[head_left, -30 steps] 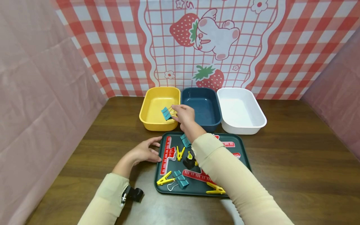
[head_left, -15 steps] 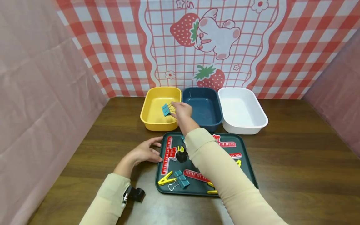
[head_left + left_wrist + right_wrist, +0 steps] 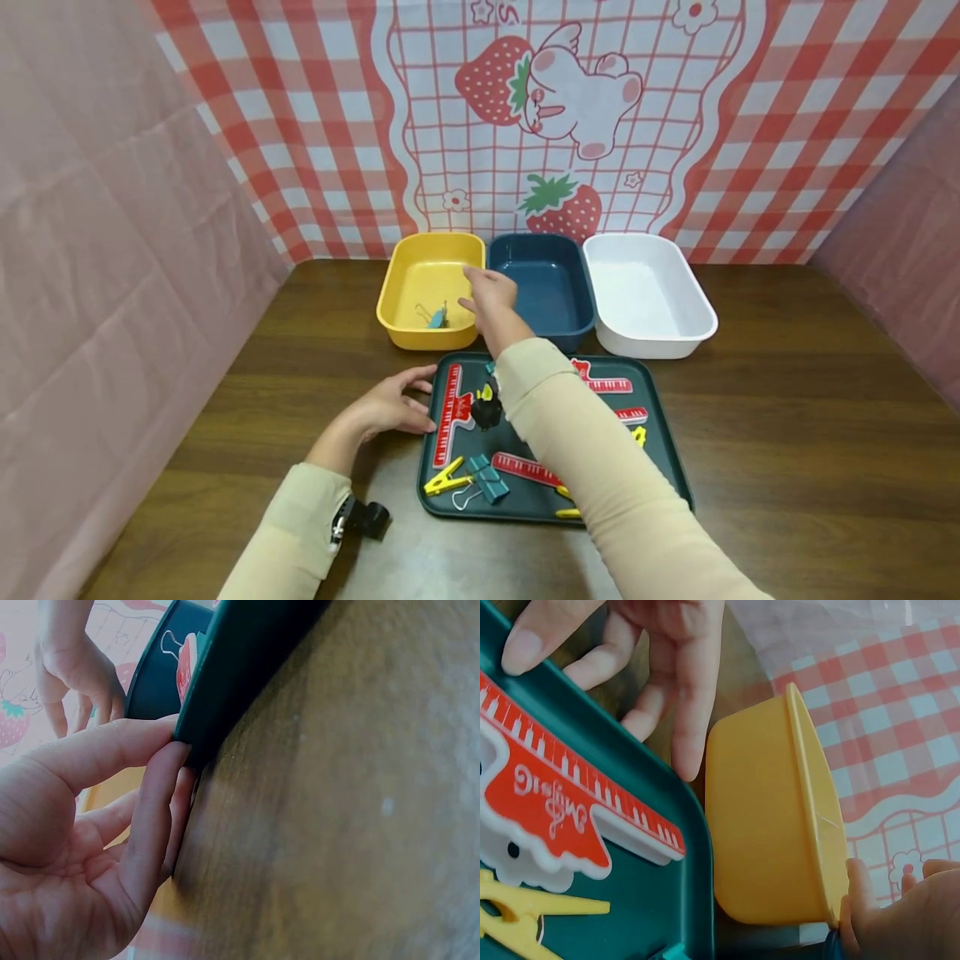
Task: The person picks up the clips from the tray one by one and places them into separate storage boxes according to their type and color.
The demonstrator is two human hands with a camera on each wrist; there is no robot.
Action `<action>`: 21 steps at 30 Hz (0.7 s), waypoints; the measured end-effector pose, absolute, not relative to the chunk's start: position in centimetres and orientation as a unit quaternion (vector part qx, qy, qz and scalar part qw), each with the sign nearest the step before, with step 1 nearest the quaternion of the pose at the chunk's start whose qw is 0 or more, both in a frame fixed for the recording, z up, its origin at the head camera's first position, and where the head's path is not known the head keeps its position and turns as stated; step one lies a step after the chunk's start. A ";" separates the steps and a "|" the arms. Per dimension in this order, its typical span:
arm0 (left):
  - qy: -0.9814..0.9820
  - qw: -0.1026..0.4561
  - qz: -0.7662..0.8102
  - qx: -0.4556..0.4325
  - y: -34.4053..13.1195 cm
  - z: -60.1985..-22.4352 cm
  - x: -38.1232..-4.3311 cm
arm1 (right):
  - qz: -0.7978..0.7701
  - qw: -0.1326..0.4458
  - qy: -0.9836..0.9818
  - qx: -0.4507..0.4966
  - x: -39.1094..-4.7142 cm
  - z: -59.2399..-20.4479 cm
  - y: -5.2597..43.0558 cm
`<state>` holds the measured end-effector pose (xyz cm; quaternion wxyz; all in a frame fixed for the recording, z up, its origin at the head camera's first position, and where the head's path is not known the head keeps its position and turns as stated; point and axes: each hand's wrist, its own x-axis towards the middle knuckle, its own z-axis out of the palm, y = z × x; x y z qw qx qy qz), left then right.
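- Red-and-white checked cloth (image 3: 330, 125) hung behind the wooden table (image 3: 315, 333); along the table's far edge stood 3 containers in a row, a yellow bin (image 3: 420, 340), a navy bin (image 3: 540, 283) and a white bin (image 3: 637, 287).
- On the near side of that row lay a dark green tray (image 3: 525, 504), bearing yellow pegs (image 3: 438, 483) and red keyboard-patterned pieces (image 3: 525, 467), among other things.
- By the look of it, the step in hand was putting a teal binder clip (image 3: 437, 318) into the yellow bin, and that placing seemed complete: the clip lay inside, near the front wall.
- The right hand (image 3: 491, 292) hung where the yellow and navy bins met, right of that clip and apart from it, thumb and forefinger parted with nothing between them.
- The left hand (image 3: 390, 406) was well apart from the clip, its fingers spread and tips touching the tray's left edge, probably to steady it.
- The next move seemed to call for bringing the right hand back over the tray for a fresh piece.
- A fair candidate was the larger clip (image 3: 488, 479) by the tray's near left corner; whether the peg beside it touched it could not be told.
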<state>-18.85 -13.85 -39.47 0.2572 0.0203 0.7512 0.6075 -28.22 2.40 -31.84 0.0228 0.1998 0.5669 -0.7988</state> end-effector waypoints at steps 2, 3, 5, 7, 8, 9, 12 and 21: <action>0.754 0.256 0.605 0.023 -13.8 -39.5 -18.8 | -0.797 0.025 0.569 0.200 -28.3 -32.0 2.7; 0.756 0.256 0.602 0.024 -13.8 -39.5 -18.8 | -0.797 0.027 0.570 0.198 -28.3 -32.1 2.8; 0.758 0.254 0.600 0.025 -13.8 -39.4 -18.9 | -0.798 0.030 0.569 0.194 -28.3 -32.2 3.0; 0.761 0.253 0.597 0.026 -13.8 -39.3 -18.9 | -0.804 0.034 0.563 0.191 -28.4 -32.2 3.2; 0.761 0.253 0.597 0.027 -13.8 -39.3 -18.9 | -0.807 0.036 0.558 0.189 -28.4 -32.3 3.3; 0.761 0.253 0.597 0.025 -13.8 -39.2 -18.9 | -0.810 0.037 0.554 0.188 -28.4 -32.3 3.4; 0.760 0.254 0.598 0.027 -13.8 -39.2 -18.9 | -0.815 0.041 0.547 0.187 -28.2 -32.3 3.6; 0.750 0.254 0.610 0.026 -13.8 -39.4 -18.7 | -0.804 0.069 0.569 0.160 -27.4 -32.6 4.8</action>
